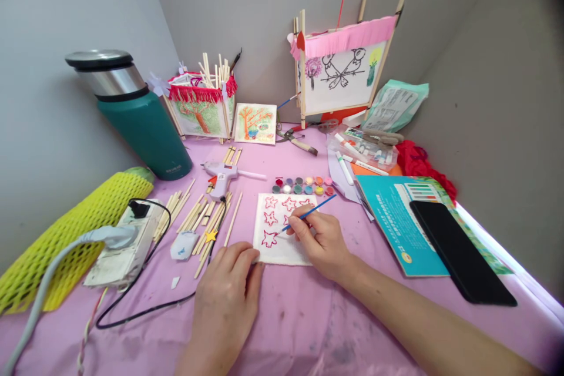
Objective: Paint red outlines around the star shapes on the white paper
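My right hand [324, 241] pinches a thin blue paintbrush [319, 205], its tip close to the lowest red star outline [269, 239] on a white square sheet [286, 254]. Several such wavy red stars are drawn on the sheet; my fingers cover part of it. At the sheet's lower left corner, my left hand [229, 294] lies on the table with its fingertips by the edge, holding nothing. Just behind the sheet stand two rows of small open paint pots [298, 190] in many colours.
On the left are a teal bottle [143, 129], a power strip [127, 247], a hot glue gun [224, 176] and several wooden sticks [194, 214]. To the right, a black phone [460, 252] lies on a blue book [396, 229]. Behind stands a stick-framed lantern [343, 97].
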The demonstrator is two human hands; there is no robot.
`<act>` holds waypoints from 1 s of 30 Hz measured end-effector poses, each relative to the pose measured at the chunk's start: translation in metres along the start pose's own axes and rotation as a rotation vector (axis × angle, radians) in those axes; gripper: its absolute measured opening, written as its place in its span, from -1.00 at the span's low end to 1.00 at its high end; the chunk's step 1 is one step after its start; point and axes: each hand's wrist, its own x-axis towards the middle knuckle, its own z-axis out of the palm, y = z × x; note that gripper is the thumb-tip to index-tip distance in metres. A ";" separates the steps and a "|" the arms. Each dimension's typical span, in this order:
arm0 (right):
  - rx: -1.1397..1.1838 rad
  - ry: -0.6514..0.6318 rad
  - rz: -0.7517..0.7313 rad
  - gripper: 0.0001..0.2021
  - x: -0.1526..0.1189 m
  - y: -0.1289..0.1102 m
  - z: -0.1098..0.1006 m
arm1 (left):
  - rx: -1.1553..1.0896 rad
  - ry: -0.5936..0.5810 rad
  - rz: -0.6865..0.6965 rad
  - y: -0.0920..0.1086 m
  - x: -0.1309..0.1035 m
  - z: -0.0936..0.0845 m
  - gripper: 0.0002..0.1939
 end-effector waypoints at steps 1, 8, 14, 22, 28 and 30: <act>-0.001 -0.004 -0.001 -0.76 0.000 0.000 0.000 | 0.001 -0.003 0.000 0.000 0.000 0.000 -0.88; 0.019 -0.022 -0.020 -0.76 0.001 -0.002 -0.001 | 0.001 -0.012 -0.002 -0.001 0.001 0.000 -0.87; 0.027 -0.045 -0.036 -0.78 0.000 0.000 -0.001 | 0.002 -0.015 -0.003 0.000 0.001 0.000 -0.88; 0.017 -0.047 -0.041 -0.78 0.001 -0.002 -0.001 | 0.006 -0.004 -0.001 0.000 0.001 0.000 -0.88; 0.009 -0.049 -0.053 -0.76 0.000 -0.002 -0.002 | 0.007 -0.008 -0.003 0.000 0.000 0.000 -0.88; 0.006 -0.044 -0.054 -0.76 0.000 -0.002 -0.002 | 0.008 -0.008 -0.004 0.000 0.000 0.000 -0.87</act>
